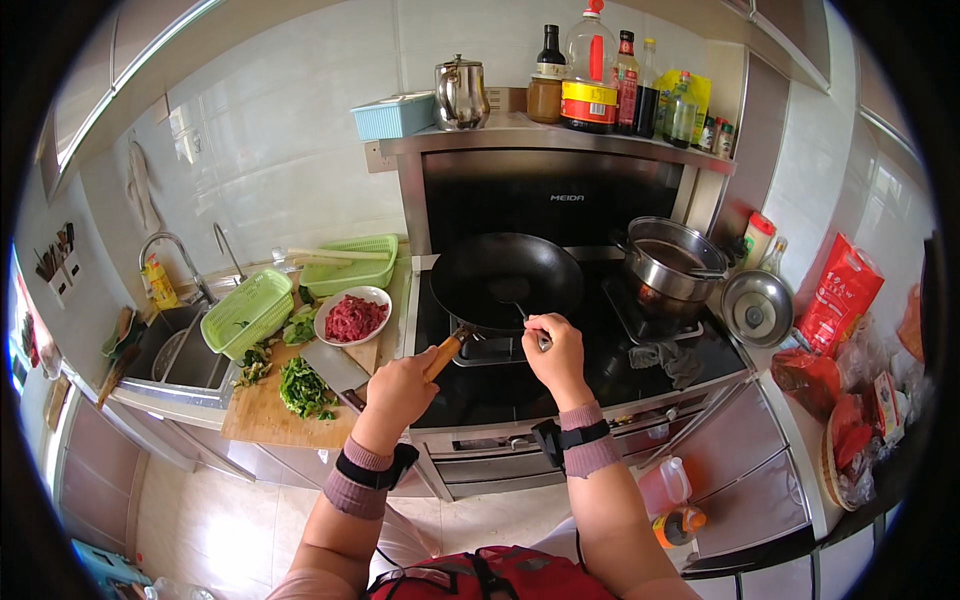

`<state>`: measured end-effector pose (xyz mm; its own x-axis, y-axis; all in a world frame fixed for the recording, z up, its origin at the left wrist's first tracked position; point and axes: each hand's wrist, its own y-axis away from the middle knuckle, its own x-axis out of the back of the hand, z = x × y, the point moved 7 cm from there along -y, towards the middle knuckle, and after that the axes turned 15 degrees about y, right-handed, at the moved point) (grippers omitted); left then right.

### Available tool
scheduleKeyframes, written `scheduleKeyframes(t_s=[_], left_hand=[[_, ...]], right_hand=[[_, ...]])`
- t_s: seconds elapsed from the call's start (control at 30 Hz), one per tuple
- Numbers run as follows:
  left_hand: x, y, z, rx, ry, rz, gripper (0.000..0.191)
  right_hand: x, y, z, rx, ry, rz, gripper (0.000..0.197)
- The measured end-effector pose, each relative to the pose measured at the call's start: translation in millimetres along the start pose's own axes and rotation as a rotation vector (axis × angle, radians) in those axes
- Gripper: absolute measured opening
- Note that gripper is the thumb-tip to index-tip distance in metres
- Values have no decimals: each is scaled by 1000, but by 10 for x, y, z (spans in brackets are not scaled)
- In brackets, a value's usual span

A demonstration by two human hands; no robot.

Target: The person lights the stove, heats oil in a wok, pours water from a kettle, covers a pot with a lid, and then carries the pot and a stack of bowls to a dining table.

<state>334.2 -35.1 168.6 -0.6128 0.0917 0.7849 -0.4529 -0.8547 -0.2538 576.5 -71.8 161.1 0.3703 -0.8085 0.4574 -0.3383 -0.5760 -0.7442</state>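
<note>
A black wok (480, 262) sits on the left burner of a black glass stove (480, 390). My left hand (397, 386) grips its wooden handle (447, 354). In my right hand (553, 352) is the handle of a spatula, whose dark blade (507, 289) rests inside the wok. To the left, a white bowl of sliced raw meat (355, 318) stands beside a wooden cutting board (255, 412). Chopped green vegetables (305, 388) lie on that board, and a cleaver (335, 369) lies next to them, its handle near my left wrist.
A steel pot (673, 259) occupies the right burner, with a grey cloth (666, 363) in front. Green plastic baskets (249, 311) stand by the sink (176, 345). Bottles and a steel kettle (461, 94) line the shelf above. A metal lid (757, 308) and bags are at right.
</note>
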Motion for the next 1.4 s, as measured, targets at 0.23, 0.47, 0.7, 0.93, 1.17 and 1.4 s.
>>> scheduleKeyframes(t_s=[0.23,0.47,0.7,0.93,1.17,1.4], left_hand=[[-1,3,8,-1,4,5,56],[-15,-4,-28,-38,-32,-2,60],[-10,0,-44,-43,-8,11,58],[14,12,0,-32,0,19,56],[14,10,-6,-34,-5,12,56],[12,5,-2,-35,-4,11,56]], right_hand=[[0,2,10,-2,-3,4,8],[-21,4,1,-12,-3,-6,8],[-25,-1,-28,-1,-3,-5,8],[-32,5,-16,3,9,-12,9],[-47,5,-13,-1,8,-23,9],[-36,5,-12,-8,3,-22,8]])
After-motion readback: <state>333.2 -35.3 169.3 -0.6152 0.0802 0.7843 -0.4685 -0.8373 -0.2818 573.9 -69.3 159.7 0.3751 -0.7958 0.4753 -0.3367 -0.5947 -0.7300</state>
